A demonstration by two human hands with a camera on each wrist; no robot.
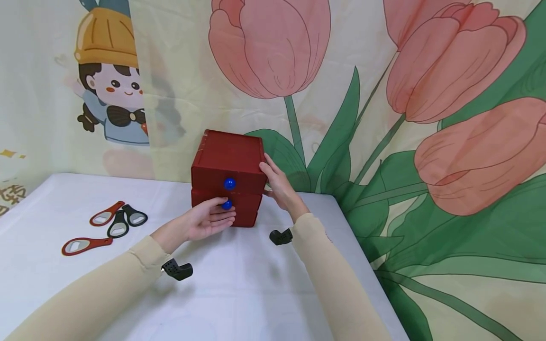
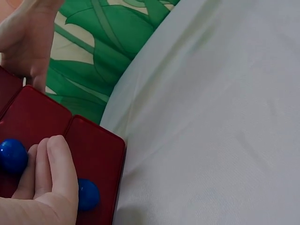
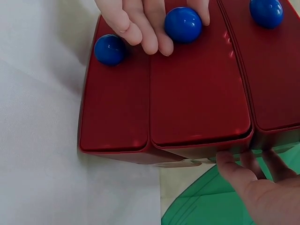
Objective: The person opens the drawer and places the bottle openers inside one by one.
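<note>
A dark red drawer box (image 1: pixel 232 151) with round blue knobs stands on the white-covered table. My left hand (image 1: pixel 209 219) is at its front, palm partly up. In the right wrist view, the thumb and fingers of that hand pinch the middle blue knob (image 3: pixel 183 25) from either side. The lowest knob (image 3: pixel 110 49) lies just beyond the fingertips, and the top knob (image 3: pixel 266 12) is untouched. My right hand (image 1: pixel 281 187) rests against the box's right side, fingers extended and fingertips on its wall. The lower front is partly hidden behind my left hand.
Several flat handled tools with oval ends lie left of the box, among them a red one (image 1: pixel 83 245) and a black one (image 1: pixel 118 226). A printed tulip cloth (image 1: pixel 273 47) hangs close behind the box. The table's right edge runs past my right forearm.
</note>
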